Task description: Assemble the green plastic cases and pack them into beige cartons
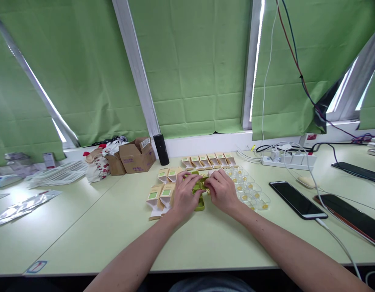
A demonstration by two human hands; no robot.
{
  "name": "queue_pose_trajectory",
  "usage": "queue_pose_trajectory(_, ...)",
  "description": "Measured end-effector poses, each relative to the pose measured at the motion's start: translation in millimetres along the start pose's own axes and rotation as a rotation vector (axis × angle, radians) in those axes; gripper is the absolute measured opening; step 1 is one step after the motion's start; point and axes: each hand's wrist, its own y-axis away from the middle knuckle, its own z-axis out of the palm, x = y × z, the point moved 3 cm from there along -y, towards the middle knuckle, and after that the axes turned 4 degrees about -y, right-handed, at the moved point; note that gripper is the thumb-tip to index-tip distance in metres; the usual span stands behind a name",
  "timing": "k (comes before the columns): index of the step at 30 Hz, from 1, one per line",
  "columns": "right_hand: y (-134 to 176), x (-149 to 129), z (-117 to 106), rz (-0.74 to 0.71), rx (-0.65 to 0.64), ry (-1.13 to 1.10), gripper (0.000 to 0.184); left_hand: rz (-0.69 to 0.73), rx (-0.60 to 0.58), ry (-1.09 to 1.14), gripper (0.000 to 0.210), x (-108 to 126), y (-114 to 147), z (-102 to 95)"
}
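In the head view my left hand (186, 191) and my right hand (221, 190) meet over the table. Their fingers are closed on a small olive-green case (202, 184), which seems to be open; my fingers partly cover it. Just below it, beside my left fingertips, another green case (200, 205) lies on the table. To the left of my left hand stand several small cream boxes with green labels (167, 193), their flaps unfolded. Right of my right hand are rows of clear plastic cups (250, 186), each with a small yellow thing inside.
A row of opened cream boxes (208, 161) stands at the back. Behind them on the left are a black cylinder (161, 150) and a cardboard box (138, 156). On the right lie a phone (298, 199) with its cable, a brown-edged device (352, 217) and a power strip (289, 159).
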Motion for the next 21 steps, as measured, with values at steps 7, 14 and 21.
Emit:
queue_pose_trajectory(7,-0.8,-2.3,-1.5,-0.008,0.015,-0.001,0.023,0.011,0.022,-0.011,0.039,0.8,-0.7,-0.8)
queue_pose_trajectory(14,0.8,-1.8,0.1,-0.007,0.005,-0.013,0.023,-0.003,0.008,-0.012,0.039,-1.4,-0.7,-0.6)
queue_pose_trajectory(21,1.0,-1.4,-0.1,-0.012,0.003,-0.006,0.024,-0.01,0.022,-0.009,0.04,-2.7,-0.6,0.6)
